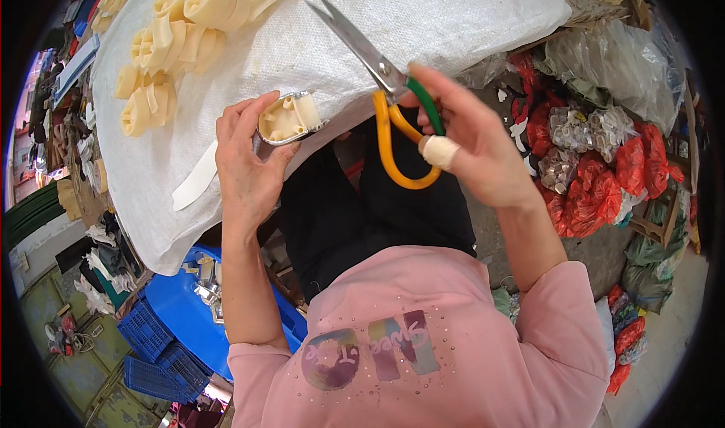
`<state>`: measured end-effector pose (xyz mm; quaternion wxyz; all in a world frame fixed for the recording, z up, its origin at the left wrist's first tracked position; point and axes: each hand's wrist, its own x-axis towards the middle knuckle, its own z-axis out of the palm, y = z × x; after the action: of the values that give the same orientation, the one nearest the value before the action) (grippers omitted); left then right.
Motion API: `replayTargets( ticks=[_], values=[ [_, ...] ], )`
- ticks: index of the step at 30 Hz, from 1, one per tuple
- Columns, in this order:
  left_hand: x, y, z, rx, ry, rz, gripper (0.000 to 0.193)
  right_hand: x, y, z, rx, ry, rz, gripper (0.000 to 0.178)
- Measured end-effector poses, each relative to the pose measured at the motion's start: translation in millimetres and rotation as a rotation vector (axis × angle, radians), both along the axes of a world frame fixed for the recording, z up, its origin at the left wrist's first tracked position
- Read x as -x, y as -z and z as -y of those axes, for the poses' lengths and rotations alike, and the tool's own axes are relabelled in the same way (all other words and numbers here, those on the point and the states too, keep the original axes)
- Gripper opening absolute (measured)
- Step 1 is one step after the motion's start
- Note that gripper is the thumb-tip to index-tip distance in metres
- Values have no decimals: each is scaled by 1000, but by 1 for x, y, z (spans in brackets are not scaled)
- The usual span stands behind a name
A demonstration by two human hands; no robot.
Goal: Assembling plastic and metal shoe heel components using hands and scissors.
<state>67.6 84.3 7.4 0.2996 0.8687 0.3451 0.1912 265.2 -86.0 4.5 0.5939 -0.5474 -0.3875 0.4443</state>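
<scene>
My left hand (249, 145) grips a small cream plastic part (285, 118) with a shiny metallic rim, its hollow side facing up, over the near edge of the white-covered table (340, 66). To the right, my right hand (476, 145) is closed on a pair of scissors (387, 72) with one orange and one green handle. The blades are slightly apart and point to the far left, separate from the part. Pale tape wraps my right thumb. A white strip (198, 177) lies beside my left wrist.
Several cream plastic pieces (162, 47) form a pile at the table's far left. Below the left edge stand a blue tub (177, 303) holding metallic parts (210, 292) and blue baskets (155, 345). Red plastic bags (593, 198) and clear bags (585, 130) crowd the right.
</scene>
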Motion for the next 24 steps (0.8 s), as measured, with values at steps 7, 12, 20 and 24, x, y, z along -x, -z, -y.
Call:
replayTargets(
  ticks=[7,12,20,24],
  values=[
    [-8,2,11,-80,-74,-7,56,9,-28,-42,-323,156,-594,76],
    [-11,-2,10,-31,-95,-56,58,13,-17,-81,-394,151,-654,50],
    [-12,-3,6,-39,-67,-40,58,37,14,-126,-466,273,-561,32],
    [-9,0,6,-26,-58,-25,59,33,11,-124,-455,210,-658,29]
  ],
)
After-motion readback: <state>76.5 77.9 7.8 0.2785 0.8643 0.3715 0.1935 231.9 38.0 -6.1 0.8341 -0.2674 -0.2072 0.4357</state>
